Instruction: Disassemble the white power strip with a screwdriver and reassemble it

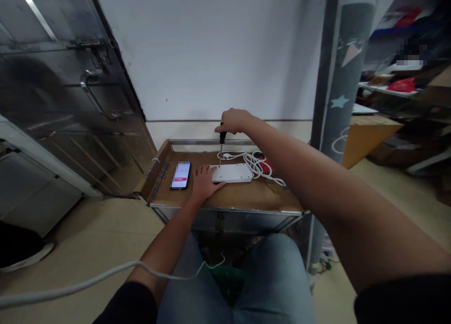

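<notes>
A white power strip (pixel 232 173) lies on the brown tabletop, with small dark screw holes in the side facing up. My left hand (pixel 204 182) grips its left end, fingers at the far side and thumb along the near edge. Above that end, my right hand (pixel 234 121) is closed round the dark handle of a screwdriver (pixel 222 138). The screwdriver stands nearly upright, its thin shaft reaching down to the strip near a hole at the left end. From the strip's right end a white power cord (pixel 254 163) lies in loose coils, with its plug (pixel 227 156) behind the strip.
A lit phone (pixel 181 175) lies left of my left hand. Something red (pixel 267 165) sits behind the cord. The small table has a raised wooden edge (pixel 150 178) at left and a wall behind. A pipe (pixel 340 79) stands at right; a white cable (pixel 116 267) crosses my left forearm.
</notes>
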